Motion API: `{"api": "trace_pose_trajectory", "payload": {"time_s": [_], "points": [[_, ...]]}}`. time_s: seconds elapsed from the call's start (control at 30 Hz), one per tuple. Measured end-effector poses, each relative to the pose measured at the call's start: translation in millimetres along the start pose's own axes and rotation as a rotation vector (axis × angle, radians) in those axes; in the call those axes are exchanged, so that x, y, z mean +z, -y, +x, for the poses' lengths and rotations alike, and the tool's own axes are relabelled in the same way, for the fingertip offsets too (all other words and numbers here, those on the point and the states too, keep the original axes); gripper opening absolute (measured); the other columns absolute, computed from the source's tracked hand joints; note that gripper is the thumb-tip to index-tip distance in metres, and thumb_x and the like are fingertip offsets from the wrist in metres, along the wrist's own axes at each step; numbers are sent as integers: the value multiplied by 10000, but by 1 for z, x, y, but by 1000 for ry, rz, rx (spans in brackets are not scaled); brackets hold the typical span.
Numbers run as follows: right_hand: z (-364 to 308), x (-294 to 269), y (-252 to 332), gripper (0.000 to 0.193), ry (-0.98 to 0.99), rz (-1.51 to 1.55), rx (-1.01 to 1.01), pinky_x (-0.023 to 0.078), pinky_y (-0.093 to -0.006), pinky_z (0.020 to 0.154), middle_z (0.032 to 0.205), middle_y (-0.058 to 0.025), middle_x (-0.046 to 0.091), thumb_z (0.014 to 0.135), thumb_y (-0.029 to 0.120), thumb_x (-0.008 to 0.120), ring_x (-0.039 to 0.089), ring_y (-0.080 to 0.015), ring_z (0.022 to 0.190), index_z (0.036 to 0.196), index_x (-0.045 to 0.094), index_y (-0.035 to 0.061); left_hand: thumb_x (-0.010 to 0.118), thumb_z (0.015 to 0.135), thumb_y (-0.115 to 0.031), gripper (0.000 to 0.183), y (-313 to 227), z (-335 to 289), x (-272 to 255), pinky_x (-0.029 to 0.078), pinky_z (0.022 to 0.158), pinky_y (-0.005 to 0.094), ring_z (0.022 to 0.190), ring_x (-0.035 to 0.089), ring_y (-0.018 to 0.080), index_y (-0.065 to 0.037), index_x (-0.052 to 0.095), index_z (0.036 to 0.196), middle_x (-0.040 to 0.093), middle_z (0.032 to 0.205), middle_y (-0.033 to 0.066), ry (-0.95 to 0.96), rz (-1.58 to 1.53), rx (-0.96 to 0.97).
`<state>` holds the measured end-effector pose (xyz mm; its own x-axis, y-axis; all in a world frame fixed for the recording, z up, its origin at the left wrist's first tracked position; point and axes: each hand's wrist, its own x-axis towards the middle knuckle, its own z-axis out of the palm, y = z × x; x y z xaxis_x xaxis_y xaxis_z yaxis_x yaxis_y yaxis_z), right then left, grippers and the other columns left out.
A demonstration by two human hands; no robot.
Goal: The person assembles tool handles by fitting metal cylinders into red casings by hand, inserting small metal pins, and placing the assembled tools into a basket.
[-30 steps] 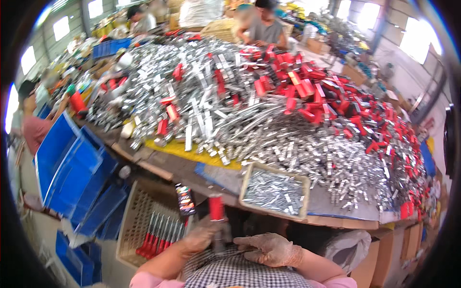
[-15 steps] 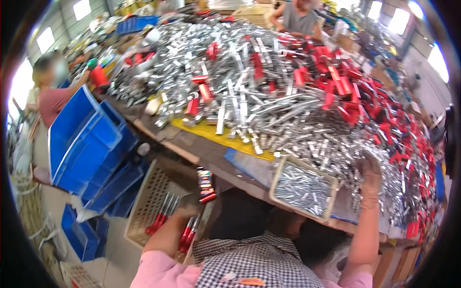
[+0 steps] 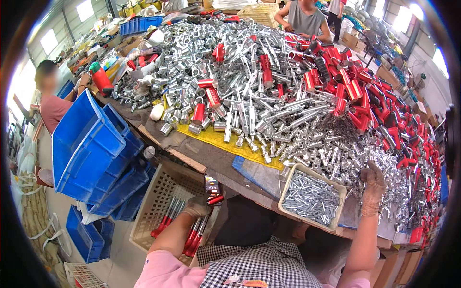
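Observation:
My left hand, in a thin pale glove, is closed over the right side of a beige plastic crate. At its fingertips is a small dark item with a printed face and a red end; its kind is unclear. Red-handled tools with metal shafts lie in the crate beneath my left forearm. My right hand, gloved too, is over small silver metal fittings, fingers apart and nothing visible in them. Left of it, a cream tray holds many thin metal pins.
A large heap of metal parts and red handles covers the table. Blue bins are stacked at the left. One person works at the left, another across the table. A yellow sheet lies along the near edge.
The whole view has shifted slightly, moving the scene right and down, and is sharper now. Both hands keep nearly the same places over the crate and the fittings.

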<state>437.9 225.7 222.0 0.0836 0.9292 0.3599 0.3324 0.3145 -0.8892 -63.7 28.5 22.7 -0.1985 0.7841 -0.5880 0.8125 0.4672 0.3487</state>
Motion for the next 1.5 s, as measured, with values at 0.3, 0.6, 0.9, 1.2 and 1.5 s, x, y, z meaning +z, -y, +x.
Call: {"api": "trace_pose_trajectory", "payload": {"time_s": [0.3,0.6,0.9,1.2,1.5], "points": [[-6,9,-14,268,-52,-93,2,460,-224,618,821,-24,660,948,164,592,578,-77,708,1166,632,14,605,749,-340,547,23,12,6,489,901,451,1063,612,368,-113,550,1243,630,1157,205,-132,38,89],[-13,23,-19,268,-90,-226,-75,466,-231,729,976,-36,655,947,151,583,597,-99,821,1179,638,28,655,718,-435,633,30,26,-3,488,899,445,1055,608,375,-101,555,1247,620,1169,217,-228,96,199],[-10,19,-44,253,-87,-256,-118,501,-262,827,1147,-105,642,920,49,580,611,-158,966,1163,622,-9,608,745,-380,629,28,61,-7,468,941,437,1102,599,350,-103,532,1305,606,1214,197,99,366,3],[-11,25,-24,218,-24,-729,-434,488,-287,838,1077,-87,649,934,70,562,596,-160,970,1132,640,20,583,764,-222,512,39,62,8,443,985,433,1161,560,361,-35,588,1240,557,1275,243,-70,308,-6],[-4,8,12,232,-125,82,-112,514,-245,706,894,-45,668,944,125,594,625,-99,798,1145,640,20,622,800,-93,509,30,29,2,439,1005,383,1185,547,270,-49,504,1293,571,1276,142,-243,-181,258]]}}
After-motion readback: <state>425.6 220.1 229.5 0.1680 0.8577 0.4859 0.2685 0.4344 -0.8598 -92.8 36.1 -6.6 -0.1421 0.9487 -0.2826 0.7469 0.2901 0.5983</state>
